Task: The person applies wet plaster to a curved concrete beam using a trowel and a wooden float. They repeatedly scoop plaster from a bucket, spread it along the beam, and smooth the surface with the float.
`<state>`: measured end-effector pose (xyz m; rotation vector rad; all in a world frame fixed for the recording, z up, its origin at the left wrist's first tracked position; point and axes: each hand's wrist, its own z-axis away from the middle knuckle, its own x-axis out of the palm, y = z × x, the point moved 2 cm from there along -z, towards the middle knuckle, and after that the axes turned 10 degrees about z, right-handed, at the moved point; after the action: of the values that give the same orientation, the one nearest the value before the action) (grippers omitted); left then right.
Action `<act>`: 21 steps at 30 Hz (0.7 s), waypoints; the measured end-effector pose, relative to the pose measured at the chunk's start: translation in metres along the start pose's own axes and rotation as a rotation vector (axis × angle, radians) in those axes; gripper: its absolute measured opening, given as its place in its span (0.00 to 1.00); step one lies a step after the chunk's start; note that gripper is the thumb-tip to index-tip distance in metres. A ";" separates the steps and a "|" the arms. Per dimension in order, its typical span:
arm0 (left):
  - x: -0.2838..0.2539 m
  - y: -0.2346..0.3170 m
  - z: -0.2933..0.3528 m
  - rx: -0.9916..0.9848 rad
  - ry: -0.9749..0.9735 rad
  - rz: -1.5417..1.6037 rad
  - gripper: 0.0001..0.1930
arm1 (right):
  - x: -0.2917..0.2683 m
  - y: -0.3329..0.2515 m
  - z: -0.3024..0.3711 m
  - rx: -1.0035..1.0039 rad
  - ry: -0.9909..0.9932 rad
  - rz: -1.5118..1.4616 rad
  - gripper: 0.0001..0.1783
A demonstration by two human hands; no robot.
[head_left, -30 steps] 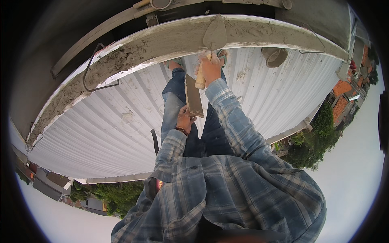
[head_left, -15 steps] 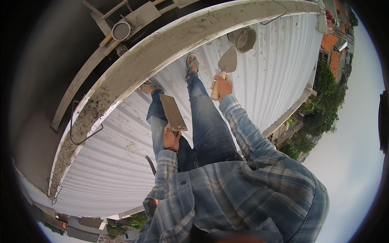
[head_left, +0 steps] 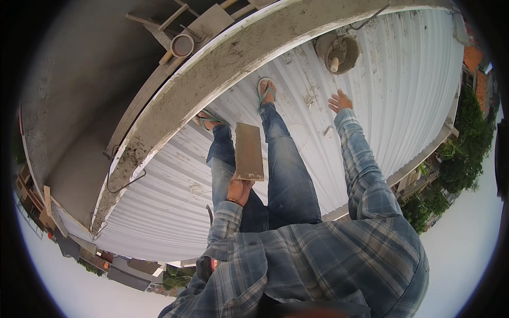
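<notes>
My left hand [head_left: 241, 190] is closed on the underside of a flat rectangular plastering float [head_left: 249, 152], whose broad brownish face is turned up in front of my legs. What part of it my fingers grip is hidden. Over the white corrugated sheet my right hand [head_left: 340, 100] is empty, its fingers apart. Just beyond it a mortar-caked bucket [head_left: 351, 62] stands on the sheet. Inside the bucket lies the trowel, its pale wooden handle [head_left: 334, 64] toward me and its blade in the grey mortar.
A curved mortar-topped wall [head_left: 222, 69] arcs across ahead of my feet, with bent metal rods [head_left: 127, 183] sticking out. Past it are planks [head_left: 143, 100] and a round container [head_left: 182, 46]. I stand on the corrugated roof sheet [head_left: 297, 111]; its right edge drops toward trees [head_left: 466, 153].
The trowel has gone from my right hand into the bucket, and that hand has opened. My view has shifted, while the float stays in my left hand, now more upright.
</notes>
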<state>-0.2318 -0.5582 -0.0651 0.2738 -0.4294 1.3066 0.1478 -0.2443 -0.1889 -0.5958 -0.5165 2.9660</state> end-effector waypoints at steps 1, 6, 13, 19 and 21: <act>0.040 -0.004 -0.004 -0.024 0.027 0.003 0.17 | -0.006 0.027 0.005 -0.008 -0.152 0.042 0.28; 0.146 -0.034 -0.031 -0.094 -0.132 0.129 0.19 | 0.090 0.042 0.162 0.139 -0.890 -0.083 0.26; 0.162 -0.034 -0.059 -0.182 -0.330 0.189 0.20 | 0.141 0.001 0.209 -0.048 -0.890 -0.344 0.24; 0.052 0.021 -0.007 0.269 0.364 -1.436 0.21 | 0.180 -0.100 0.164 -0.861 -0.205 0.512 0.31; 0.026 0.037 0.008 0.410 0.499 -1.612 0.21 | 0.193 -0.119 0.158 -0.965 0.015 0.758 0.32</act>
<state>-0.2635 -0.5305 -0.0476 0.4635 0.4847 -0.1834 -0.0912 -0.1556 -0.0815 -1.0468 -2.1872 3.1384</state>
